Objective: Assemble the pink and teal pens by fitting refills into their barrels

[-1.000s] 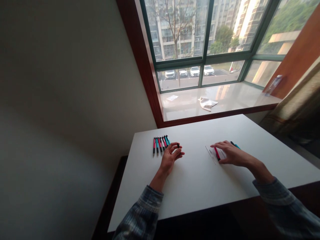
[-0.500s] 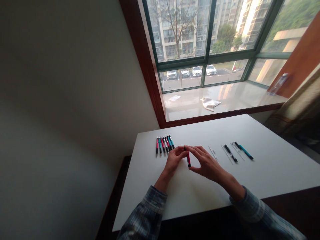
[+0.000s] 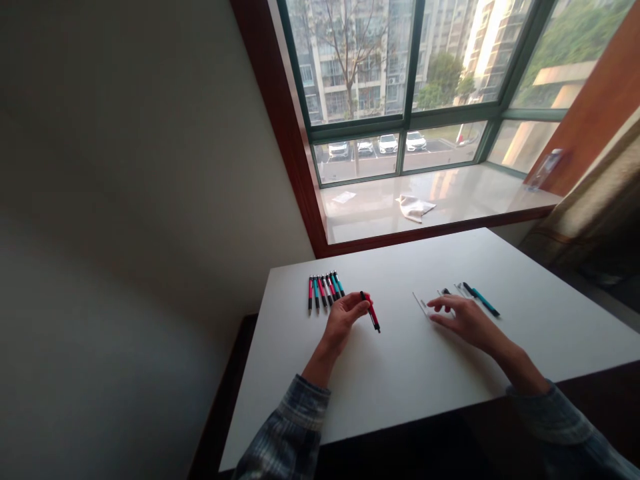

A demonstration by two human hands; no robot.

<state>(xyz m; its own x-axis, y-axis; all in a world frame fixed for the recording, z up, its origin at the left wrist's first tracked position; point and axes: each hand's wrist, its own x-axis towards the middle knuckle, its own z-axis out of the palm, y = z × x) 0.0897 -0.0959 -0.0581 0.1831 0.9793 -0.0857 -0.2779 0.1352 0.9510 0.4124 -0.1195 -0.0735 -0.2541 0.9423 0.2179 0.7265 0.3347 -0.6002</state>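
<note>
My left hand [image 3: 345,317] pinches a red pen with black ends [image 3: 371,312] by its upper part, just above the white table [image 3: 400,373]. Left of it lies a neat row of several red, teal and black pens [image 3: 324,290]. My right hand [image 3: 463,319] rests on the table to the right, fingers spread and flat, its fingertips on thin clear pen parts [image 3: 421,304]. A small black part [image 3: 445,291] shows just past the fingers. A teal pen [image 3: 481,299] lies beyond that hand.
A wide windowsill [image 3: 450,200] behind the table holds a crumpled white cloth [image 3: 415,207] and a paper slip [image 3: 344,197]. A curtain [image 3: 590,213] hangs at the right. A bare wall stands at the left.
My right hand let go of the red pen and moved right, back to the parts by the teal pen. My left hand now holds the red pen alone.
</note>
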